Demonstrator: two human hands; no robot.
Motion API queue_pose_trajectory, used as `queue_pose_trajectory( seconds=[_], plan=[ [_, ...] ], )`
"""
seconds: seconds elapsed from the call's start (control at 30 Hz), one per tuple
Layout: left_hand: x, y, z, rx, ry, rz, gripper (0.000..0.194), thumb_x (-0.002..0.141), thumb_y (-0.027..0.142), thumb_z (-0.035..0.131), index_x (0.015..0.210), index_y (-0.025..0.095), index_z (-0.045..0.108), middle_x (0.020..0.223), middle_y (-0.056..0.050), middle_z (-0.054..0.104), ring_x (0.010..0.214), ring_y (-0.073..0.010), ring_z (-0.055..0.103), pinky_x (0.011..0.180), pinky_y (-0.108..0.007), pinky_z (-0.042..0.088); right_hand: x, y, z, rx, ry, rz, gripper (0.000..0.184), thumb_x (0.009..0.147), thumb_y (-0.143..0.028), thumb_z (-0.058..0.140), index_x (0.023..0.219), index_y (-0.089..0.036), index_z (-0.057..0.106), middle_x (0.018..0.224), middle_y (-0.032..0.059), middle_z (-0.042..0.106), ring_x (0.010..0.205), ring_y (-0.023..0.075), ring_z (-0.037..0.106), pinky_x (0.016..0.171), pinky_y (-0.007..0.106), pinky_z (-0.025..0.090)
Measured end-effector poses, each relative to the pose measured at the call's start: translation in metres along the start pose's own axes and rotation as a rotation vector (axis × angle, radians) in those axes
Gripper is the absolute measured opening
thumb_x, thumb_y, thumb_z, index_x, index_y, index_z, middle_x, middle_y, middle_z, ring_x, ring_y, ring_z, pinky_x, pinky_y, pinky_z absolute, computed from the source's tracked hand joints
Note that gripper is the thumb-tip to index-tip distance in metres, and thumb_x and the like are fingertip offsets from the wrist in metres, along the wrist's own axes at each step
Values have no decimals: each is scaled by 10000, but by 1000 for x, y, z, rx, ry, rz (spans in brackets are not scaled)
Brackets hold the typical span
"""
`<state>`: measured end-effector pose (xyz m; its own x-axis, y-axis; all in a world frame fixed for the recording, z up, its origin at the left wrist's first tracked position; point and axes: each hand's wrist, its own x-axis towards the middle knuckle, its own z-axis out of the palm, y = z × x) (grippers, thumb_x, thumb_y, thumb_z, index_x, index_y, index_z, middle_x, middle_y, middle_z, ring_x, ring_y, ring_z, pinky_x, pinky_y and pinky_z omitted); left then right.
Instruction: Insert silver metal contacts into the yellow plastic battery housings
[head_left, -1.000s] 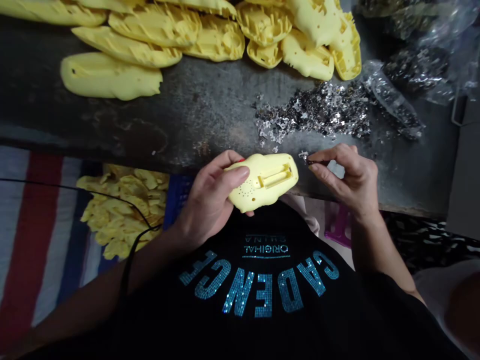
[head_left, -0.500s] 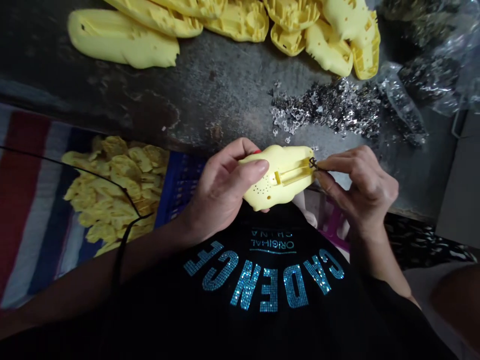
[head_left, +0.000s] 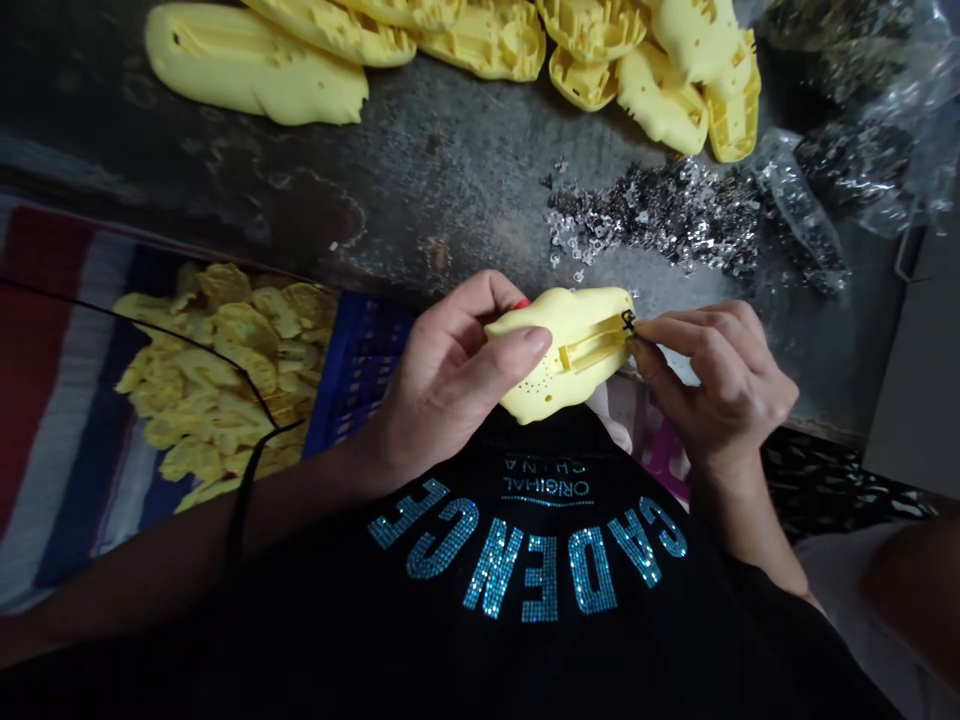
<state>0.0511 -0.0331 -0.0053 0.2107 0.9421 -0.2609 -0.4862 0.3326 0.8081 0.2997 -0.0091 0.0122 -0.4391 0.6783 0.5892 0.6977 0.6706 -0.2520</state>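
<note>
My left hand (head_left: pixel 469 375) is closed round a yellow plastic shell (head_left: pixel 592 310), its thumb lying over a patch of small holes. A long slot runs along the shell's outer face toward the right end. At that end my right hand (head_left: pixel 716 375) pinches a small dark metal clip (head_left: pixel 628 320) between thumb and fingertips, against the end of the slot. How far the clip sits in the slot cannot be made out. A bit of red shows beside the left index finger.
Beyond my hands a heap of small metal clips (head_left: pixel 660 215) lies on the dark metal table (head_left: pixel 450 150). Several yellow shells (head_left: pixel 255 65) line its far side. Clear plastic bags (head_left: pixel 862 150) are at right. A pile of yellow parts (head_left: pixel 232 370) sits left, beside a blue basket (head_left: pixel 360 350).
The shell and my left hand have shifted slightly right in view. The clip has turned a little at the slot's end, still pinched by my right hand.
</note>
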Motion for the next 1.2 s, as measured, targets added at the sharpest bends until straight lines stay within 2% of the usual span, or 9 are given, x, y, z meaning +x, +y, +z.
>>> queue_pose_trajectory(
  seconds=[0.13, 0.27, 0.6, 0.67, 0.73, 0.8, 0.87, 1.03, 1.2],
  plan=[
    [-1, 2, 2, 17, 18, -23, 194, 953, 270, 841, 996, 248, 653, 801, 38, 686, 623, -138, 667, 533, -248, 558, -1, -3, -1, 5, -26, 17, 296, 996, -124, 819, 1220, -312, 773, 1022, 2, 872, 828, 210, 767, 762, 401, 625],
    [0, 5, 4, 50, 49, -31, 207, 961, 324, 831, 973, 235, 645, 778, 36, 664, 612, -138, 670, 521, -238, 565, -3, -6, -2, -18, -32, 3, 369, 1001, -118, 810, 1295, -335, 756, 1041, -1, 883, 829, 218, 777, 760, 415, 635],
    [8, 11, 14, 9, 58, -75, 396, 862, 436, 881, 956, 242, 549, 761, 33, 676, 565, -155, 657, 441, -244, 568, -14, -8, 2, -73, 35, -8, 470, 976, -81, 804, 1371, -335, 780, 1138, 23, 898, 924, 246, 782, 795, 426, 609],
    [7, 10, 11, 22, 52, -55, 374, 883, 429, 881, 954, 238, 568, 766, 34, 666, 573, -137, 631, 470, -234, 557, -12, -6, 2, -15, 37, 29, 426, 978, -78, 802, 1325, -324, 802, 1141, 28, 892, 950, 239, 782, 823, 418, 613],
    [4, 7, 7, 86, 42, -4, 328, 924, 419, 870, 951, 230, 604, 764, 36, 636, 588, -116, 590, 512, -219, 532, -8, -2, 1, 144, 10, 169, 363, 990, -135, 817, 1303, -320, 809, 1156, 34, 875, 967, 229, 790, 828, 408, 629],
    [-1, 6, 3, 212, 26, 71, 294, 950, 408, 868, 954, 226, 637, 765, 35, 612, 608, -104, 556, 540, -212, 489, -2, 6, 0, 362, -77, 342, 330, 999, -249, 846, 1320, -310, 798, 1169, 40, 857, 968, 223, 800, 799, 392, 643],
    [-4, 6, 1, 342, 4, 142, 276, 953, 393, 877, 968, 231, 654, 766, 35, 600, 616, -102, 530, 545, -221, 443, 4, 13, -1, 532, -191, 431, 358, 989, -354, 873, 1332, -296, 788, 1157, 35, 851, 932, 204, 802, 769, 362, 649],
    [-6, 10, 6, 459, -23, 206, 267, 934, 362, 897, 979, 243, 662, 756, 42, 593, 601, -113, 510, 536, -260, 390, 12, 22, -1, 633, -291, 478, 411, 966, -489, 895, 1305, -289, 779, 1129, 23, 843, 870, 171, 784, 798, 334, 682],
    [-4, 12, 13, 574, -87, 285, 260, 938, 349, 874, 936, 243, 636, 734, 50, 591, 575, -117, 513, 544, -275, 416, 2, 22, 14, 659, -260, 469, 406, 989, -476, 858, 1327, -276, 752, 1136, 26, 826, 904, 182, 796, 827, 343, 697]
  ],
)
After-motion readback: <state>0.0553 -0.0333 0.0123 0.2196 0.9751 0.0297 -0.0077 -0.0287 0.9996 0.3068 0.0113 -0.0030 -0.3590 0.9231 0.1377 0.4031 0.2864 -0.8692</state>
